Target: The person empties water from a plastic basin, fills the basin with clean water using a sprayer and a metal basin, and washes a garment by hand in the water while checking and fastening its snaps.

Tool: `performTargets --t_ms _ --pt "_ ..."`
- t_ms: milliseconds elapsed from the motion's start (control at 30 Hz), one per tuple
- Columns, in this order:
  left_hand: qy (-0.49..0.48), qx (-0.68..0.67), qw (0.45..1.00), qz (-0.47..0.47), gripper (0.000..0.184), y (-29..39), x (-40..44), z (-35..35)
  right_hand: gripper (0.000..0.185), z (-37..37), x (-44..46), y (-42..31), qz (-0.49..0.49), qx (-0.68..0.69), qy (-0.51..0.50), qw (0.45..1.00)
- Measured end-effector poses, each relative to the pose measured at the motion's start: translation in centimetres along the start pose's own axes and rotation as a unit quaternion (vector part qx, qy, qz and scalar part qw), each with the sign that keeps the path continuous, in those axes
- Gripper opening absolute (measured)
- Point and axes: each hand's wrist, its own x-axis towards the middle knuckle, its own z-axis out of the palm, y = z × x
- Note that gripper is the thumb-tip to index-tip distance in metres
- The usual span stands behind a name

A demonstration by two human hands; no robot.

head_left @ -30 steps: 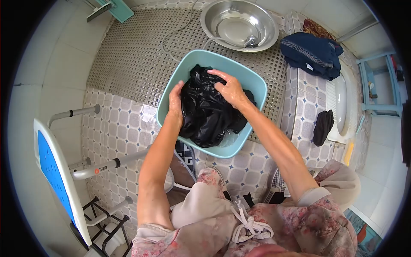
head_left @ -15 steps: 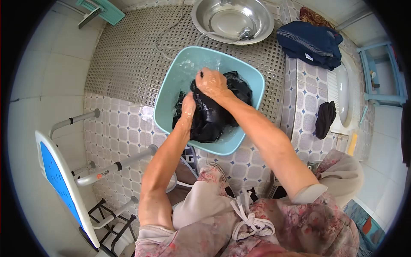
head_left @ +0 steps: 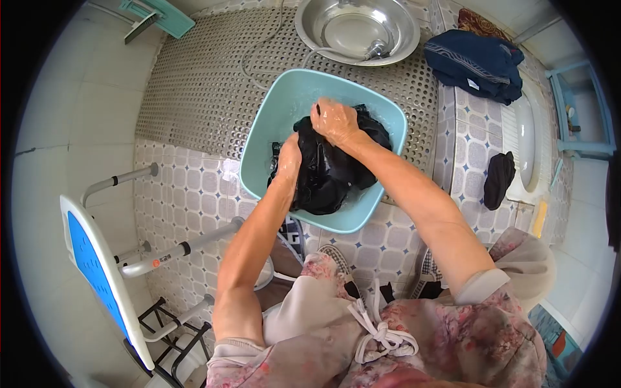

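A wet black garment lies bunched in water inside the light-blue basin. My right hand is closed on the cloth near the far side of the bundle, its knuckles up. At the left edge of the bundle, my left hand grips the same cloth, with its fingertips partly hidden. The two hands are close but apart, both wet.
Behind the basin, a steel bowl holds a shower head. Dark blue clothing lies on the raised ledge at right, with a black cloth near the squat toilet. A blue-and-white shower chair stands at left.
From open hands resting on the garment, both hands have closed on it and drawn nearer each other. The bundle has been shifted and folded in the water.
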Motion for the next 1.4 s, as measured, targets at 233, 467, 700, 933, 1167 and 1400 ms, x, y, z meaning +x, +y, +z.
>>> performTargets --t_ms 233,467,700,933,1167,1400 --pt "0.047 0.112 0.975 0.186 0.061 7.0 -3.1 -0.9 0.047 -0.3 -1.9 0.6 -0.103 -0.113 0.035 0.988" --pt "-0.016 0.398 0.905 0.154 0.060 6.6 -0.4 2.4 0.061 3.1 -2.2 2.2 -0.085 -0.167 -0.093 0.978" --pt "-0.008 -0.026 0.999 -0.021 0.053 5.6 0.1 0.4 0.054 2.1 -1.0 3.0 -0.005 -0.017 -0.074 0.997" --pt "-0.157 -0.355 0.897 -0.213 0.071 8.2 -1.2 -3.7 0.031 -5.8 -4.6 -6.4 -0.076 0.246 -0.042 0.965" --pt "-0.364 -0.488 0.793 0.016 0.030 4.7 -2.0 -1.5 0.014 -3.2 -9.1 -12.2 -0.214 0.104 0.058 0.970" --pt "-0.100 -0.369 0.914 -0.134 0.041 5.6 -4.9 1.0 0.025 1.5 -1.5 -3.0 -0.003 0.082 0.091 0.992"
